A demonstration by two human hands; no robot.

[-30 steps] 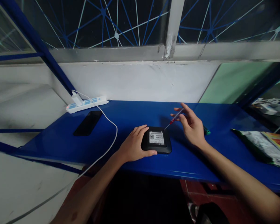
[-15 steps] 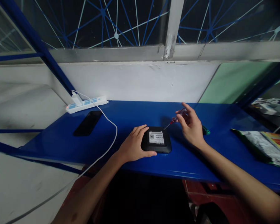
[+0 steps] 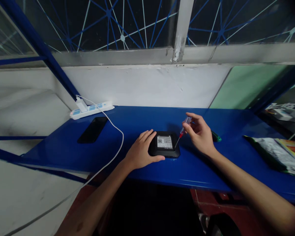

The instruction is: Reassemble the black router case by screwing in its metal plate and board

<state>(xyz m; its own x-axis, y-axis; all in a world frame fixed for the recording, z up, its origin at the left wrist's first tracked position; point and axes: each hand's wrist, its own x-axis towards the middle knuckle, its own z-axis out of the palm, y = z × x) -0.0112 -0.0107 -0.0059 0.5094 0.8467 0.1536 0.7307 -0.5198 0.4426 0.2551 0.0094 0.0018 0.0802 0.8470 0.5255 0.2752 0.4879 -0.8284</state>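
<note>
Black device (image 3: 163, 153), screwdriver (image 3: 181, 134) at four o'clock!

On the worktop (image 3: 137, 121), the device lies eight o'clock from the right hand (image 3: 200, 132), its grip pinching the screwdriver, slanting one-to-seven. Left hand (image 3: 141, 149), nearer, spread wide, clasps the device's nine o'clock side. White label (image 3: 167, 147): square code (image 3: 160, 141), print too small to read.

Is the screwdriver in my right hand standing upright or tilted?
Tilted. The screwdriver slants from its clear handle, held in your right hand, down and leftward to its tip, near the right edge of the black device.
</note>
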